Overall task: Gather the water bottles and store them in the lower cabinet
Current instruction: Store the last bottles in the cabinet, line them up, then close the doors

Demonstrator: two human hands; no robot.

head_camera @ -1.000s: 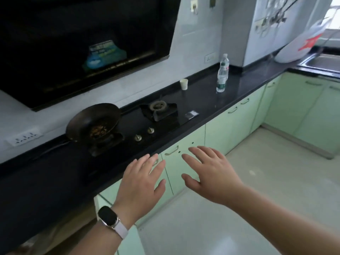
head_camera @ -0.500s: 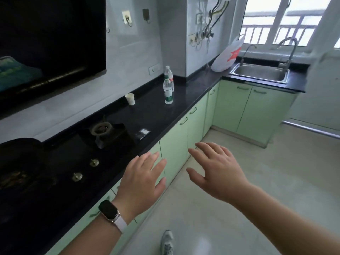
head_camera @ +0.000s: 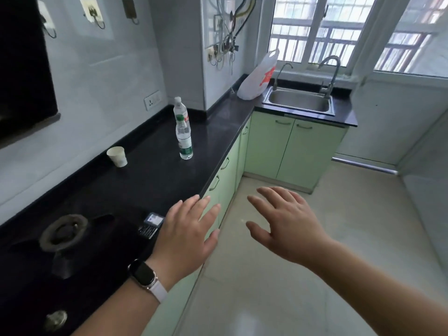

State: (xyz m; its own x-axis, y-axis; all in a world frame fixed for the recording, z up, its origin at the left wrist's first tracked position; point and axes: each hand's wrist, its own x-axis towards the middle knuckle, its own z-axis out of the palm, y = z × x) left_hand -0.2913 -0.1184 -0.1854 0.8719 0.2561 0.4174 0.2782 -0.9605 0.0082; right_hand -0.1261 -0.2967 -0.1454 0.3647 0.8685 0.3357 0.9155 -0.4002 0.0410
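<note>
Your left hand (head_camera: 186, 234) is over the front edge of the counter (head_camera: 150, 175), palm down, fingers straight and fanned apart, holding nothing; a watch (head_camera: 144, 275) with a white strap sits on that wrist. Your right hand (head_camera: 286, 224) is off the counter, out over the floor (head_camera: 327, 275) in front of it, also palm down with the fingers spread and slightly bent, and nothing in it. The two water bottles stand upright on the counter, well beyond both hands, near its middle depth: the front bottle (head_camera: 185, 141) is closer to the counter's front edge, and the rear bottle (head_camera: 180, 109) is right behind it, toward the wall; whether they touch cannot be told. Both are clear with green labels. A white paper cup (head_camera: 117, 156) stands on the counter closer to the wall, apart from the bottles. At the near end of the counter you have a gas burner (head_camera: 63, 232), a round knob (head_camera: 57, 320), and a small dark device (head_camera: 151, 225) lying flat just beside your left hand. Under the counter run the green lower cabinet doors (head_camera: 226, 180), all closed. At the counter's far end, round the corner, a steel sink (head_camera: 299, 101) is set into it, with a white plastic bag (head_camera: 257, 81) just beside the sink.
</note>
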